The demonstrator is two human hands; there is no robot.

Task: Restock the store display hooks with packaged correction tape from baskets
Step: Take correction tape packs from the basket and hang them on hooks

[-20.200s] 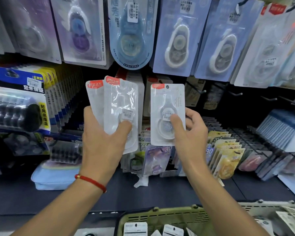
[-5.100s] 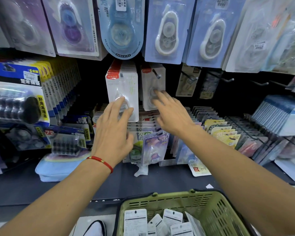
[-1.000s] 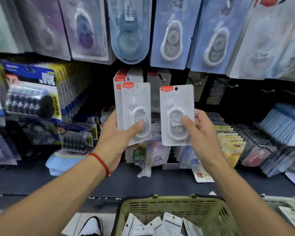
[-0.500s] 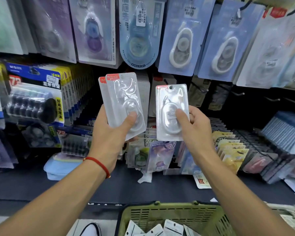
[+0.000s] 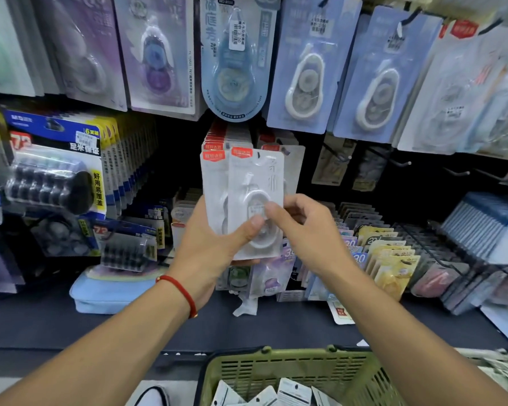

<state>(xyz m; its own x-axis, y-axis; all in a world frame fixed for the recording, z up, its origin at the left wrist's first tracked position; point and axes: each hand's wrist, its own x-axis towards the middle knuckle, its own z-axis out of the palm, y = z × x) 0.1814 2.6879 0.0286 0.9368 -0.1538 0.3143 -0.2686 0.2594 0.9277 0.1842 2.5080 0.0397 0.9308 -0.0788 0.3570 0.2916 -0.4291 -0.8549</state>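
**Packs gathered into one stack below the hooks**

Head view: my left hand [image 5: 208,244] clasps two overlapping correction tape packs [image 5: 255,200], thumb across the front, hang-holes up for threading. My right hand [image 5: 302,230] pinches the front pack's edge, probably squaring it. More packs wait in the green basket [image 5: 276,367] below.

Dark shelf [image 5: 129,326] (blue case [image 5: 100,294] on it)
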